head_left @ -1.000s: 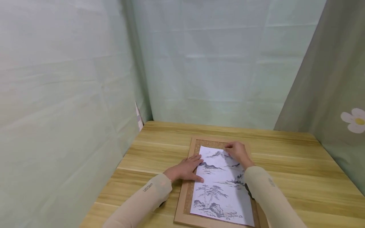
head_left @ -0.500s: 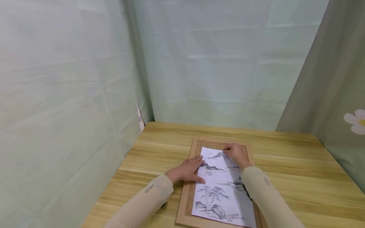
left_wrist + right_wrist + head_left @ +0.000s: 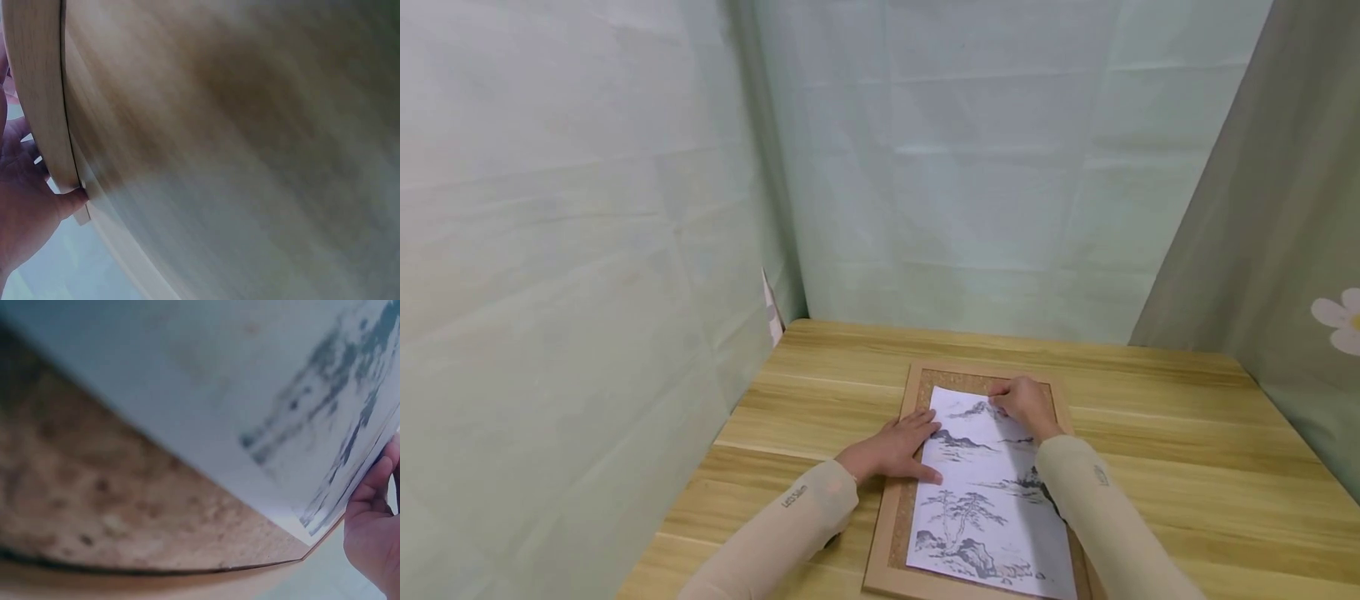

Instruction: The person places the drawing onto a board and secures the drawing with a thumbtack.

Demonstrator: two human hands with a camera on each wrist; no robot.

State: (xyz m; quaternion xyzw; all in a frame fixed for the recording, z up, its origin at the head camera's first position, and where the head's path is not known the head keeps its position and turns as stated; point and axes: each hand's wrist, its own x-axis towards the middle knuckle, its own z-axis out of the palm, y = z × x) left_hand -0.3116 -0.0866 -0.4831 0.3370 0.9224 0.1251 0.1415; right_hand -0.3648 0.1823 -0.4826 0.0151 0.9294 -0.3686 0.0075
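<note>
A white sheet of paper [image 3: 962, 471] with an ink landscape of mountains and trees lies on a wood-framed cork board [image 3: 887, 517]. My left hand [image 3: 891, 450] rests across the board's left side, fingers spread, with fingertips and thumb on the paper. In the left wrist view, that hand [image 3: 28, 212] lies over the wooden frame [image 3: 40, 81]. At the paper's top edge my right hand [image 3: 1026, 407] has its thumb and fingertips drawn together, pinching there. Anything else between these fingertips is hidden. The right wrist view shows the hand [image 3: 372, 544] beyond the paper's edge, with cork [image 3: 94, 487] alongside.
The board lies on a wood-grain table [image 3: 1172, 442]. Pale green cloth [image 3: 962, 208] hangs behind the table and at its left. A darker curtain [image 3: 1247, 250] with a flower print hangs on the right.
My right hand has shifted slightly left along the paper's top edge. The left hand, paper and board keep their places; the head view has turned a little.
</note>
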